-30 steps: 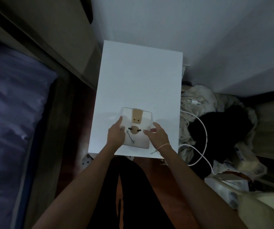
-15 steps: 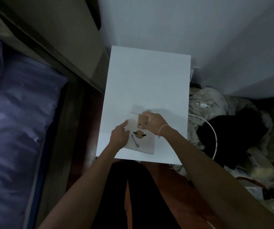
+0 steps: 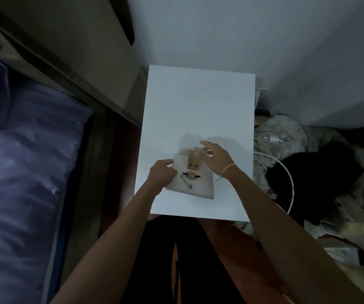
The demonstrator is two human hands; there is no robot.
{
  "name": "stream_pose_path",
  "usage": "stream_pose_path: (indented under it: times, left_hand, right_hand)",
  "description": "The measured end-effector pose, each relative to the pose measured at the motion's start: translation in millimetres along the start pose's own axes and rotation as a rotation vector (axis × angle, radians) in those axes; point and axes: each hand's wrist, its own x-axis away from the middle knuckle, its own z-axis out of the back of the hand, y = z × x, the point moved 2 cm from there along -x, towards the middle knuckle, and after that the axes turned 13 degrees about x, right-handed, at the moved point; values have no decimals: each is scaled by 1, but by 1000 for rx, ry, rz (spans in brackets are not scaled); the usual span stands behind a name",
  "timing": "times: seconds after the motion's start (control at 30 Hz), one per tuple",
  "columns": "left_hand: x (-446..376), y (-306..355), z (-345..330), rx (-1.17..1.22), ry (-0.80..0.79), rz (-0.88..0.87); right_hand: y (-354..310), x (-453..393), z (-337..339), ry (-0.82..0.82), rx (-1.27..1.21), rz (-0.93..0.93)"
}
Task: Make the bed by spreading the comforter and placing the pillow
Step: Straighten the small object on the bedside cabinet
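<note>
Both hands are shifting on a small white pouch while the bed is lying untouched at the left.

Since a second ago the right hand (image 3: 215,157) is lifting off the pouch (image 3: 191,177) and hovering over its tan flap with fingers spread and holding nothing, while the left hand (image 3: 161,174) is resting curled on the pouch's left edge; whether it is pinching it I cannot tell. The purple bedding (image 3: 25,172), the task's own thing, is lying at the far left, its long axis running near to far, closer to the left hand; I cannot tell pillow from comforter. The pouch is sitting on the near part of the white bedside table (image 3: 198,106). The wooden bed rail (image 3: 93,172) is standing between table and bedding. A white cable (image 3: 286,181) and a clothes heap (image 3: 308,161) are lying to the right, well apart.
</note>
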Motion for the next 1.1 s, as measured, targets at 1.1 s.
stream_pose_path:
  times: [1.1]
  left_hand:
    - [-16, 39, -27, -224, 194, -503]
  right_hand:
    - [28, 4, 20, 405, -166, -29]
